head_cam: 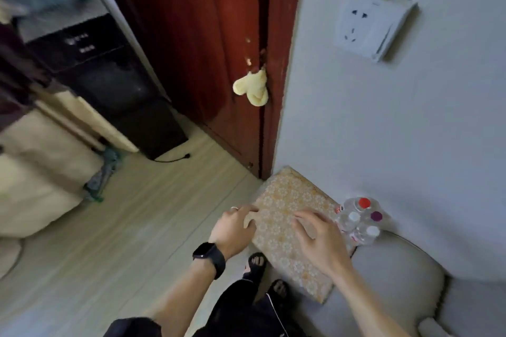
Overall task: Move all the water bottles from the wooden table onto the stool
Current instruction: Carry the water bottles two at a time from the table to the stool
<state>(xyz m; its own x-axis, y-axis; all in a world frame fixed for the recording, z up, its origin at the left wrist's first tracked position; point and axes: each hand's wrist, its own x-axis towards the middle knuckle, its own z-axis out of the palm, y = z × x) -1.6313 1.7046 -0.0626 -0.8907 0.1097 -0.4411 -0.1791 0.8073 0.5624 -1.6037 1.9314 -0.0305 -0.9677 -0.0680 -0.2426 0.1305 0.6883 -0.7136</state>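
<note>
A black smartwatch [209, 254] bands the left wrist, and the left hand [232, 230] wears a thin ring [233, 208]. At lower centre are black trousers [241, 306] and black open-toed sandals [256, 265].

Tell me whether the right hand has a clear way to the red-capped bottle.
Probably yes: the right hand hovers open just beside the bottles, nothing between. The red-capped bottle stands at the cluster's far side, by the wall, its top free.

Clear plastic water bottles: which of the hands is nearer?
Right. The right hand is over the orange floral top beside the clear plastic water bottles; the left hand at its far edge.
</note>
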